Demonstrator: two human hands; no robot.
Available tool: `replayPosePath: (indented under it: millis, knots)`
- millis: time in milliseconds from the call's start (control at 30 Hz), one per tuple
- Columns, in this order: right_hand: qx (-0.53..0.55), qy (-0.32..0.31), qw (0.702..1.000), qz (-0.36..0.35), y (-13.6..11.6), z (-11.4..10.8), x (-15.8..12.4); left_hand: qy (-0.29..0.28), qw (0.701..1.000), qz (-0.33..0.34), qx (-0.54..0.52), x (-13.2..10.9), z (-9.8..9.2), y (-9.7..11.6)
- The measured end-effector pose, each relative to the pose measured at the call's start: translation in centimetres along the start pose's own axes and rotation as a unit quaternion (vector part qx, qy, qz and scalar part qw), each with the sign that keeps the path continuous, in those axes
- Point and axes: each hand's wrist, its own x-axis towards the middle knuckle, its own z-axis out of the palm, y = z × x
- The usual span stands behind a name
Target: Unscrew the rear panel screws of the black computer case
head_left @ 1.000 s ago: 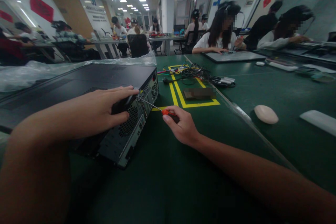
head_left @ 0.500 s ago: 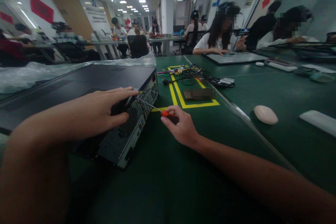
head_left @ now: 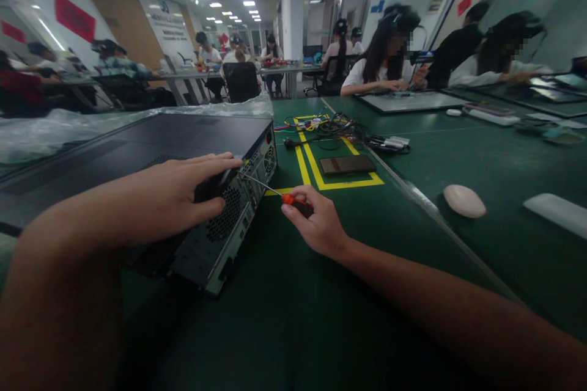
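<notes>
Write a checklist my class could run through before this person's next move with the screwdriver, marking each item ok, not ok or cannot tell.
1. Screwdriver gripped: ok; the right hand holds its handle.
2. Computer case steadied: ok; it lies on the table, with the left hand at its rear edge.
3. Shaft aimed at the rear panel: ok; it slants toward the upper edge.
4. Tip seated in a screw: cannot tell; too small to see.
5. Cables apart from the case: cannot tell; coloured wires reach its far corner.
6. Phone-like slab away from both hands: ok.
</notes>
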Motion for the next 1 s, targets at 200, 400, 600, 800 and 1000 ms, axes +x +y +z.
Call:
replayPosePath:
  millis: [200, 400, 600, 800, 1000]
  knots:
    - [0.003, 0.007, 1.000, -0.014, -0.01, -0.07, 0.05, -0.009, 1.000, 0.002, -0.001, -0.03, -0.03, -0.11]
    - [-0.005, 0.004, 1.000, -0.030, -0.11, -0.20, 0.23, -0.011, 1.000, 0.003, 0.018, -0.01, -0.20, 0.24]
    - [-0.003, 0.010, 1.000, -0.008, -0.20, -0.04, 0.05, -0.009, 1.000, -0.002, -0.012, 0.20, -0.03, -0.32]
    - [-0.001, 0.004, 1.000, -0.002, 0.06, 0.06, 0.02, -0.006, 1.000, -0.006, -0.001, 0.01, 0.02, -0.17]
    - [-0.005, 0.002, 1.000, -0.001, -0.26, -0.03, 0.09, -0.018, 1.000, -0.003, -0.001, 0.14, -0.02, -0.18]
